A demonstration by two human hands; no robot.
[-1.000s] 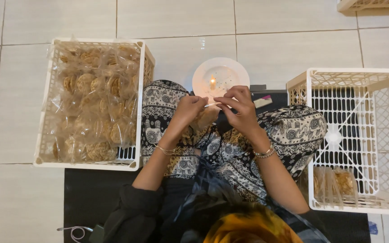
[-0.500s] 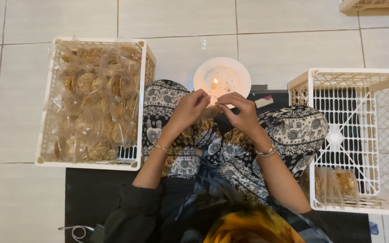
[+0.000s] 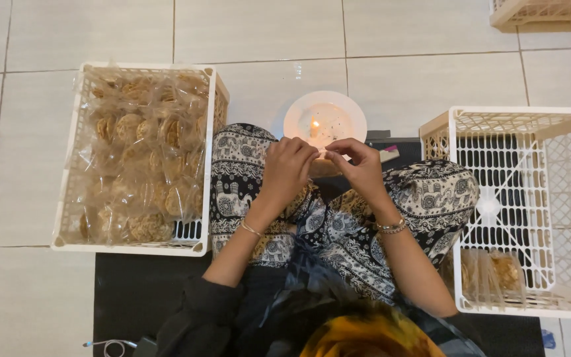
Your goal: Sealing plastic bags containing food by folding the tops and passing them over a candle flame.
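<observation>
Head view: left of your left grip, white crate full of bagged round crackers. Both grips pinched on small clear packet held between them over your lap; right grip. Just beyond fingertips, lit candle on white plate. Right of right grip, near-empty crate.

We see loose trousers in black and white, printed all over with elephants and curling bands of ornament. The top has dark sleeves pushed up past the elbows. A thin bracelet circles the wrist of the left hand, and a beaded bracelet with pale beads sits on the wrist of the right hand. Near the bottom edge we see a head covering in mustard yellow with orange patches.
</observation>
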